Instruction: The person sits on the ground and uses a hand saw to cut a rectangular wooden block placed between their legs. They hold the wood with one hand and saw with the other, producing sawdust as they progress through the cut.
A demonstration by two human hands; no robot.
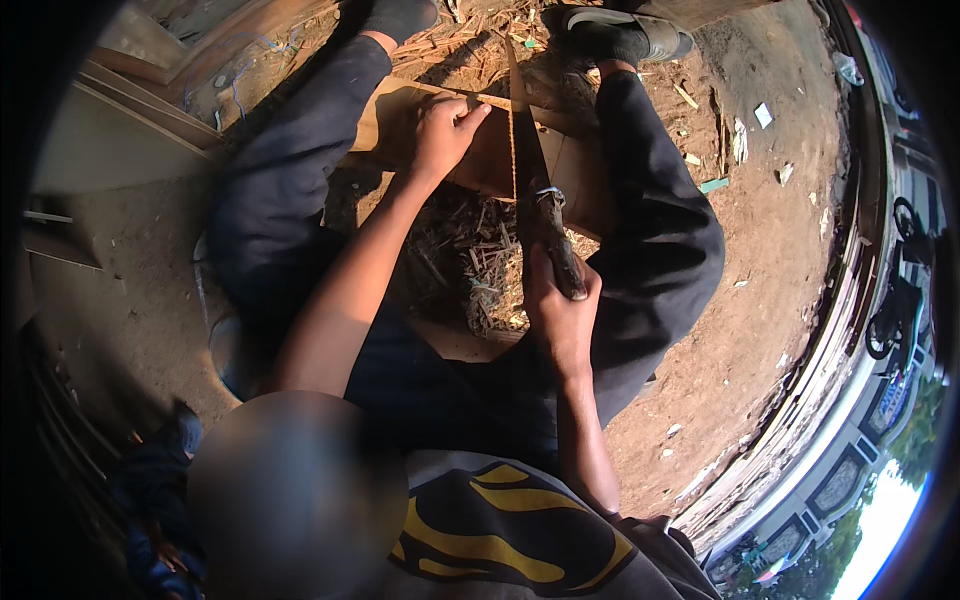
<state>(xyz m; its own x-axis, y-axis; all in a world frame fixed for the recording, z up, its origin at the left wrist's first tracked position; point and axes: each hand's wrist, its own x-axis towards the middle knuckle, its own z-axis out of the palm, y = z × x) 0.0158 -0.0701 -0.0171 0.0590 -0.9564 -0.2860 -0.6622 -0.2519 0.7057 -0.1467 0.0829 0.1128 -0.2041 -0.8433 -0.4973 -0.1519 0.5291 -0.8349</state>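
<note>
While right hand (568, 315) grips saw (528, 150), legs (660, 200) flank board (385, 112), scraps (487, 270) around.

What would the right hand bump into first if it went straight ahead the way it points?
Past the saw in its grip, the right hand would probably meet the near edge of the wooden board. Depth is hard to judge here, so it might pass above the board instead.
</note>
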